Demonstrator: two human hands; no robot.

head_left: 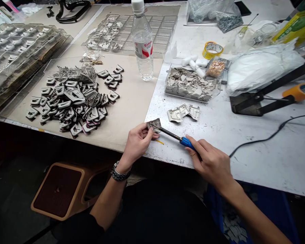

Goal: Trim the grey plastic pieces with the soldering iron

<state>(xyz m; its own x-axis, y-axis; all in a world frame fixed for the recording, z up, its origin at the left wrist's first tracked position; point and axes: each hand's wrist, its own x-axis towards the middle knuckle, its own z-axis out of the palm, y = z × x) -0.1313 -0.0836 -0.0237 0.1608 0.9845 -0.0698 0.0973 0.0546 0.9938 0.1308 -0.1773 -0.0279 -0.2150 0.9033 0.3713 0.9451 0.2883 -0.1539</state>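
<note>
Near the table's front edge, my left hand (138, 140) pinches a small grey flat part (155, 124) between thumb and fingers. My right hand (210, 161) is closed round the blue handle of a soldering iron (171, 134), whose dark shaft points left. The iron's tip meets the face of the grey part, or lies just over it; I cannot tell which. Just beyond my hands lie a few similar light grey parts (184, 112). Behind those stands a clear box (190, 97) full of small grey pieces.
Left of my hands spreads a heap of black-and-silver parts (73, 101). A water bottle (143, 44) stands upright behind. To the right are a black metal stand (259, 103) with an orange roll, yellow tape (212, 51) and a black cord (269, 135). Stacked trays (20, 57) stand far left.
</note>
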